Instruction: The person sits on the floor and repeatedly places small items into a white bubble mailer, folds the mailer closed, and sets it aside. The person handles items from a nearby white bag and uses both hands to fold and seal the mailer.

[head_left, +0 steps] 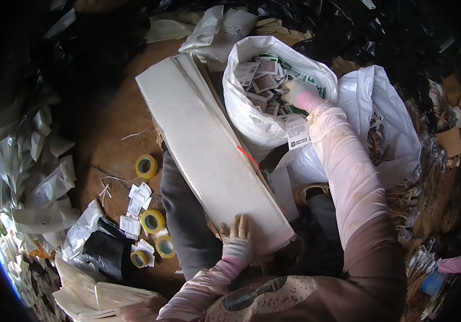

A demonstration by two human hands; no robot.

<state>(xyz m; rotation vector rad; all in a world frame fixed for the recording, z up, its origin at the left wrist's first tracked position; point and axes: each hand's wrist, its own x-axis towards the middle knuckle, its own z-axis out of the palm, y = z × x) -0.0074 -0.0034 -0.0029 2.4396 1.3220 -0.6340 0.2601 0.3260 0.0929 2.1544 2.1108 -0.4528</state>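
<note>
My left hand (236, 240), in a pale glove with a pink cuff, rests palm down with fingers apart on the lower end of a long white bubble-wrap package (198, 149) lying aslant across my lap. A red strip (248, 157) shows at its right edge. My right hand (299, 93), gloved alike, reaches into an open white woven sack (238, 100) filled with small printed packets (265, 83). Its fingertips touch the packets; whether they grip one cannot be made out. A printed paper slip (295, 129) hangs by the sack's rim, beside my right forearm.
A second white sack (391, 108) stands right. On the brown ground at left lie several yellow tape rolls (146, 166), printed labels (130, 226) and a black plastic bag (103, 249). A stack of flat sleeves (101, 296) sits lower left; clear plastic packages (45, 217) pile far left.
</note>
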